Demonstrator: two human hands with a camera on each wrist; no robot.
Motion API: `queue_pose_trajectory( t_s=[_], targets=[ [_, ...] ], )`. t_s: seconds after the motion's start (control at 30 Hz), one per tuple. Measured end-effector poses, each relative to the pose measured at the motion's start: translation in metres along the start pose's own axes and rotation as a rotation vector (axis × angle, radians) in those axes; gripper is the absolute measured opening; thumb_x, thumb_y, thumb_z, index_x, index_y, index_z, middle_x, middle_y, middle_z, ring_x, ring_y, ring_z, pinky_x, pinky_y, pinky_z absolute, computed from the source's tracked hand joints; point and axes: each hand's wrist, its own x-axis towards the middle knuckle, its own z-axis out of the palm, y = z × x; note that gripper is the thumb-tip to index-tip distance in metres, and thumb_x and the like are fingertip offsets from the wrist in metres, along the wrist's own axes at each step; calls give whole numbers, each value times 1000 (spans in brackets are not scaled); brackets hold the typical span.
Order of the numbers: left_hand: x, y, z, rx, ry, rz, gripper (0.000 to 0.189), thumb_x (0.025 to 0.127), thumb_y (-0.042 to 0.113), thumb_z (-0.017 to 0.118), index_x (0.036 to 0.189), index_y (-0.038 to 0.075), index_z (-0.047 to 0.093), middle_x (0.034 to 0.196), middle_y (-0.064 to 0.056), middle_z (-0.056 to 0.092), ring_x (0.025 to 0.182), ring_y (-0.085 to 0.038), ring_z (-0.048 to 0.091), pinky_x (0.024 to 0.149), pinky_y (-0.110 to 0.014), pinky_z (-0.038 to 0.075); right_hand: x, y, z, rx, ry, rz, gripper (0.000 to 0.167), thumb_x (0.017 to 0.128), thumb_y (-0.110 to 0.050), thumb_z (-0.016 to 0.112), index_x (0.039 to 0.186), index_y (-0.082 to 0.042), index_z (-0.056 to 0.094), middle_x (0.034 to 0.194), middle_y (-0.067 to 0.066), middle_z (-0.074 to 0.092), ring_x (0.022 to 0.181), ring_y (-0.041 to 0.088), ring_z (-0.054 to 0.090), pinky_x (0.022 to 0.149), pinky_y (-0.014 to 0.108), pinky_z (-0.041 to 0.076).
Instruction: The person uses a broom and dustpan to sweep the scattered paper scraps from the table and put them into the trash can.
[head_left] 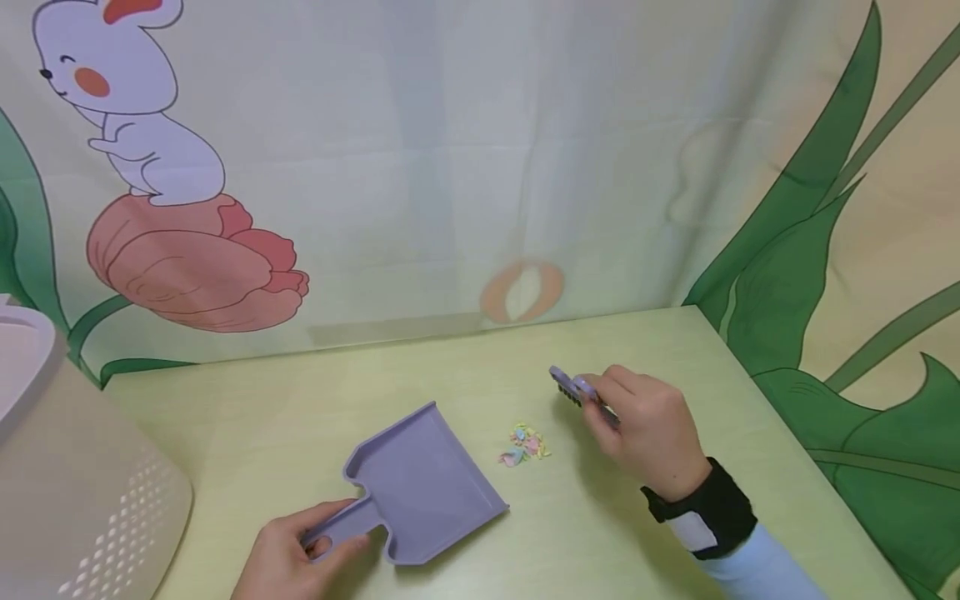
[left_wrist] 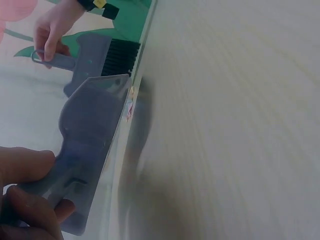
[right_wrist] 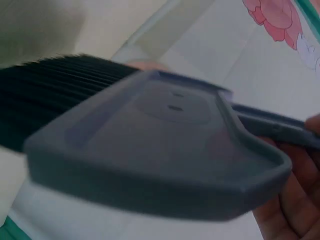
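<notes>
My left hand [head_left: 300, 546] grips the short handle of a purple dustpan [head_left: 431, 487], whose flat front edge faces right. Just beyond that edge lies a small heap of pastel paper scraps [head_left: 527, 443] on the table. On the far side of the scraps, my right hand [head_left: 648, 425] holds a purple hand brush [head_left: 577, 387] by its handle. The brush's dark bristles [left_wrist: 121, 57] point down toward the tabletop in the left wrist view. Close up in the right wrist view, the brush head [right_wrist: 160, 135] fills the middle, with fingers [right_wrist: 295, 200] around its handle.
A pale basket [head_left: 97, 467] with a perforated side stands at the left of the light wooden table [head_left: 285, 417]. Behind the table hangs a curtain [head_left: 450, 167] printed with a rabbit, a flower and leaves. A black band [head_left: 712, 508] circles the right wrist.
</notes>
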Motion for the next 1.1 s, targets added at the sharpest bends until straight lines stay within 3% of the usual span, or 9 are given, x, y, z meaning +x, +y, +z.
queue_pose_trajectory(
  t_s=[0.23, 0.37, 0.67, 0.93, 1.1],
  targets=[
    [7, 2, 9, -9, -77, -50, 40, 80, 26, 90, 115, 13, 79, 54, 10, 36, 47, 0, 30, 45, -18, 30, -3, -26, 9, -24, -36, -116, 14, 80, -9, 73, 93, -6, 77, 70, -4, 58, 51, 4, 37, 47, 19, 34],
    [10, 2, 13, -37, -127, -84, 41, 81, 26, 89, 117, 10, 78, 54, 9, 39, 47, -1, 31, 46, -17, 29, -5, -40, 13, 27, -49, -129, 17, 80, -10, 72, 95, -7, 78, 71, -5, 57, 52, 4, 36, 48, 18, 32],
    [11, 1, 20, -49, -150, -111, 41, 81, 27, 89, 117, 11, 78, 54, 8, 38, 48, -1, 31, 48, -17, 25, -6, -53, 13, 231, -3, -33, 14, 84, -5, 74, 97, -7, 78, 73, -4, 62, 55, 4, 44, 51, 15, 35],
    [9, 2, 23, -55, -149, -122, 41, 81, 26, 88, 117, 10, 78, 55, 7, 38, 48, -2, 31, 48, -18, 25, 2, -44, 6, 416, 207, 101, 9, 87, -1, 72, 94, -5, 78, 81, 4, 74, 62, 8, 64, 59, 18, 52],
    [8, 3, 26, -67, -139, -135, 41, 81, 25, 88, 117, 10, 78, 55, 6, 40, 48, -2, 31, 48, -18, 25, 3, -32, 8, 414, 280, 159, 8, 85, 3, 73, 88, -3, 77, 88, 10, 78, 64, 12, 67, 63, 18, 54]
  ],
)
